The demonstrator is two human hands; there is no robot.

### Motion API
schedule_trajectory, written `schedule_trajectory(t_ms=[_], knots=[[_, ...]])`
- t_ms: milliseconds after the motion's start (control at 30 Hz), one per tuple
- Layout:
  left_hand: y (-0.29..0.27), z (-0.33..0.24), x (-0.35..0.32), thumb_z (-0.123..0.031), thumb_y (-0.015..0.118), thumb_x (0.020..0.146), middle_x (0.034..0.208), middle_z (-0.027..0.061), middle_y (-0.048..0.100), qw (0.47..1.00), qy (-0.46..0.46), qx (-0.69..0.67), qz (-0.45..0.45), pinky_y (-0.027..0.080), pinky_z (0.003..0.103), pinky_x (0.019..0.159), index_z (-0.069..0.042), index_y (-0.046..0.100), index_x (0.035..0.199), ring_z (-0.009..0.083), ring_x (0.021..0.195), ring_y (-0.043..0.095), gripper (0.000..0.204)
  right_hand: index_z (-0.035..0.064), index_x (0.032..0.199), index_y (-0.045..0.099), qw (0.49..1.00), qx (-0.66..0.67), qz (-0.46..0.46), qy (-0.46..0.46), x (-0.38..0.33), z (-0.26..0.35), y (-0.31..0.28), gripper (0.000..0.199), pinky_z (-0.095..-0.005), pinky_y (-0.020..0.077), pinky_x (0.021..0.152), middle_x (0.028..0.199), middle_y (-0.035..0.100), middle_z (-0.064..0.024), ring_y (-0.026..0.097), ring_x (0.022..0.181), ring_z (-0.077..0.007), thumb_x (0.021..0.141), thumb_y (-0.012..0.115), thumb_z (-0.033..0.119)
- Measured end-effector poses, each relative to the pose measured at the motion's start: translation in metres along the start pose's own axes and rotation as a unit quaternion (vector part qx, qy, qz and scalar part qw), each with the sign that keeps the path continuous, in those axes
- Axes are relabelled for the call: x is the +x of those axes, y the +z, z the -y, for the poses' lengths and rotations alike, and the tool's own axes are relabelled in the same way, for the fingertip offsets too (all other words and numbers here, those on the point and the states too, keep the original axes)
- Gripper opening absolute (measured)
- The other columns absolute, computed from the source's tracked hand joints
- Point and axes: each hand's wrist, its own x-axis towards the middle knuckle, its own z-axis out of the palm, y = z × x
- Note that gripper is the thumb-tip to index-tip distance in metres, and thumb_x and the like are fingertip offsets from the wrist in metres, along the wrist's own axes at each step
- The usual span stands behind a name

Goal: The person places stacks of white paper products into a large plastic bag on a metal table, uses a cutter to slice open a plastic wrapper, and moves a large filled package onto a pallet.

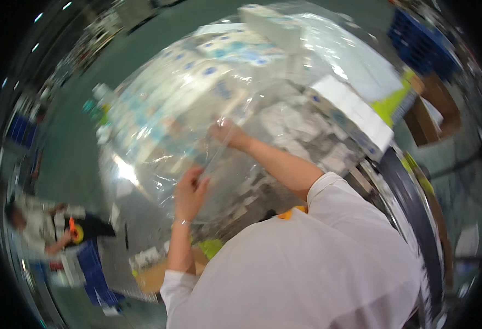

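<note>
A large clear plastic bag (167,178) spreads over the worktable in front of me, with several white and light-blue packs (180,93) inside. My right hand (227,133) is closed on the plastic near the middle of the bag. Nearer to me, my left hand (190,193) pinches the bag's loose edge, its thumb and fingers drawn together. A stretched fold of film runs between the two hands. Motion blur and glare soften the fingertips and the packs.
A long white pack (356,112) lies to the right, beside crumpled white pieces (296,123). An open cardboard box (435,112) and a blue crate (422,44) stand at the far right. At the left, another person (49,225) holds an orange tape dispenser (75,230).
</note>
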Motion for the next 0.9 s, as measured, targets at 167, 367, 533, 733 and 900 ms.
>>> schedule_trajectory(t_ms=[167,367,533,733,900], knots=[[0.019,0.094,-0.029,-0.024,0.063,0.076,0.083,0.0131,0.059,0.922,-0.065,0.259,0.28,0.046,0.037,0.068,-0.005,0.052,0.107,0.0292,0.074,0.058,0.037,-0.0005,0.1,0.059,0.959,-0.048,-0.17,0.222,-0.115,-0.12,-0.151,0.029,-0.0314,0.0474,0.067,0.087,0.064,-0.0112,0.062,0.072,-0.02,0.075,0.055,0.014],[0.137,-0.019,0.036,-0.025,0.058,0.08,0.101,0.0141,0.056,0.918,0.012,-0.013,0.397,0.046,0.035,0.074,-0.003,0.05,0.111,0.027,0.086,0.058,0.039,0.0036,0.104,0.057,0.696,-0.489,-0.458,0.26,-0.231,-0.192,-0.365,0.038,-0.0419,0.043,0.079,0.094,0.061,-0.0174,0.056,0.087,-0.0345,0.079,0.053,0.033],[0.258,-0.087,0.079,-0.027,0.053,0.085,0.107,0.0118,0.054,0.911,-0.04,-0.174,0.372,0.043,0.031,0.081,-0.001,0.049,0.114,0.0195,0.101,0.052,0.039,0.0032,0.109,0.057,0.843,-0.268,-0.109,0.455,-0.22,-0.163,-0.358,0.059,-0.0382,0.0438,0.079,0.098,0.06,-0.019,0.057,0.091,-0.0304,0.08,0.048,0.053],[0.336,-0.091,0.072,-0.04,0.033,0.093,0.124,0.0073,0.045,0.73,-0.374,-0.482,0.309,0.041,0.032,0.089,-0.003,0.035,0.128,0.0192,0.107,0.048,0.052,-0.0039,0.117,0.048,0.91,0.07,-0.292,0.285,-0.21,-0.199,-0.259,0.069,-0.0324,0.0434,0.077,0.102,0.056,-0.0175,0.055,0.09,-0.0237,0.074,0.059,0.049],[0.293,-0.138,0.078,-0.044,0.039,0.089,0.119,0.0103,0.05,0.656,-0.409,-0.557,0.304,0.044,0.033,0.087,-0.005,0.039,0.125,0.0217,0.106,0.051,0.053,-0.0057,0.121,0.039,0.79,0.354,-0.39,0.314,-0.181,-0.161,-0.223,0.067,-0.0324,0.0435,0.08,0.103,0.053,-0.0173,0.053,0.093,-0.0248,0.074,0.059,0.039]])
